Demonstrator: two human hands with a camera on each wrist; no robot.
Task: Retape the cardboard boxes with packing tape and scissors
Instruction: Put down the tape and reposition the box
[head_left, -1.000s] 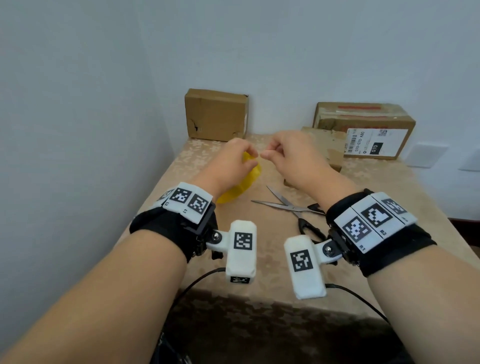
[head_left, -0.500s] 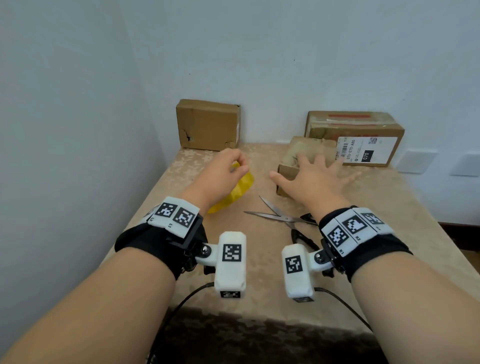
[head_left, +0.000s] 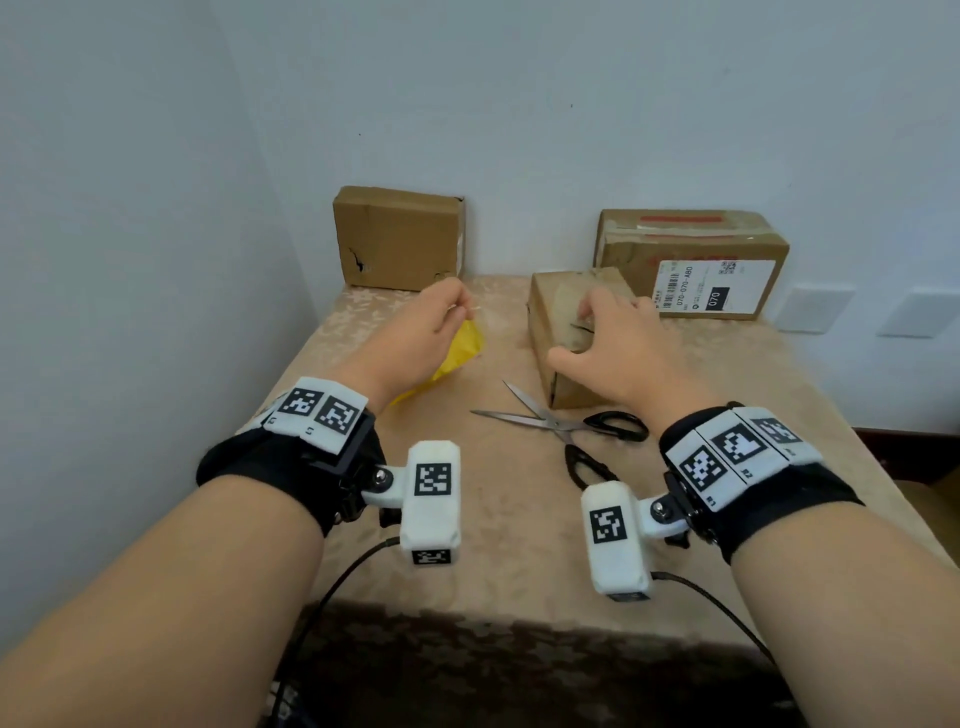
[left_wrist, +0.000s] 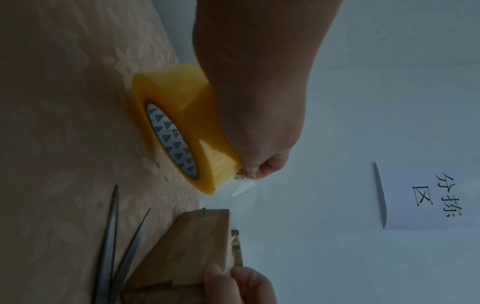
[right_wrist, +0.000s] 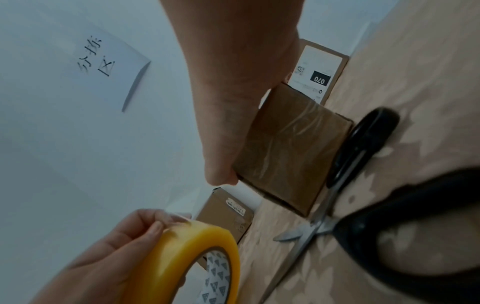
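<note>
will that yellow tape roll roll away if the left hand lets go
Probably: the tape roll stands on its round edge at the table. Its wide band probably resists tipping. The peeled end the left hand pinches looks floppy.

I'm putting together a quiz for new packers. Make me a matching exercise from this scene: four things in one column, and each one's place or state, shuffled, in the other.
Things
1. tape roll
2. scissors
3. small box
4. labelled box

Place or state
a. at the back right, by the wall
b. held by the right hand
c. lying open on the table
d. held by the left hand

Pairs: 1-d, 2-c, 3-b, 4-a
</note>
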